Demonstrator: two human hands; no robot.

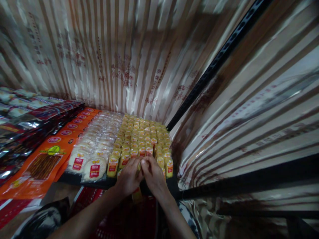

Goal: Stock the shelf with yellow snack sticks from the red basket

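Both my hands meet at the front edge of a shelf packed with small yellow snack packets (143, 137) bearing red labels. My left hand (129, 177) and my right hand (154, 176) have their fingers curled together around one of these yellow packets (137, 195), whose lower end shows between my wrists. Several rows of the same packets stand upright right behind my fingers.
Left of the yellow packets lie round white flat packs with red labels (93, 156), then orange bags (46, 159) and dark red bags (37, 116). Striped shiny paper (119, 56) lines the back and right walls. A black shelf rail (216, 61) runs diagonally. A red basket (124, 219) sits below.
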